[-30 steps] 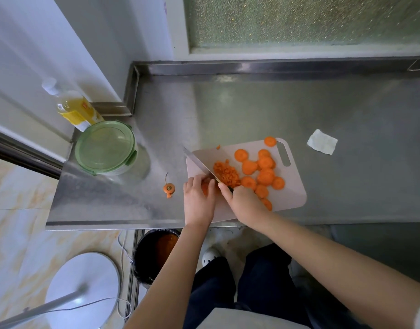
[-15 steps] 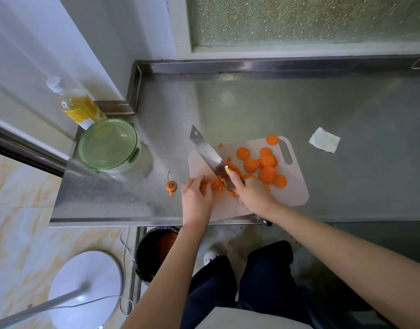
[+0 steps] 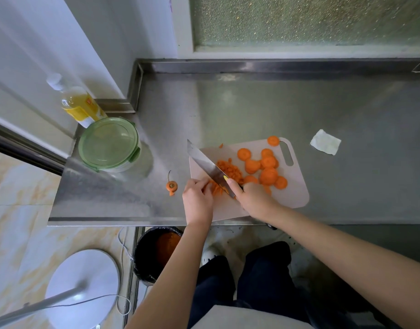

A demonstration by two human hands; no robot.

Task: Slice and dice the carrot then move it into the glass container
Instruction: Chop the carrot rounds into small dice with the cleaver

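Knife [image 3: 209,166] blade angled across the cutting board [image 3: 296,195] on the bench [image 3: 251,103], right grip [image 3: 252,198] wrapped round its handle, left grip [image 3: 197,198] curled on carrot strips [image 3: 214,189] by the diced pile [image 3: 230,170], lidded glass container [image 3: 109,143] well off left.

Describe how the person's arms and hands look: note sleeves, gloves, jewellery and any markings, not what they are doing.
The left forearm and right forearm are bare, with no sleeves in view. The left hand and right hand wear no gloves; no watch or ring shows. The right forefinger's nail looks painted yellow.
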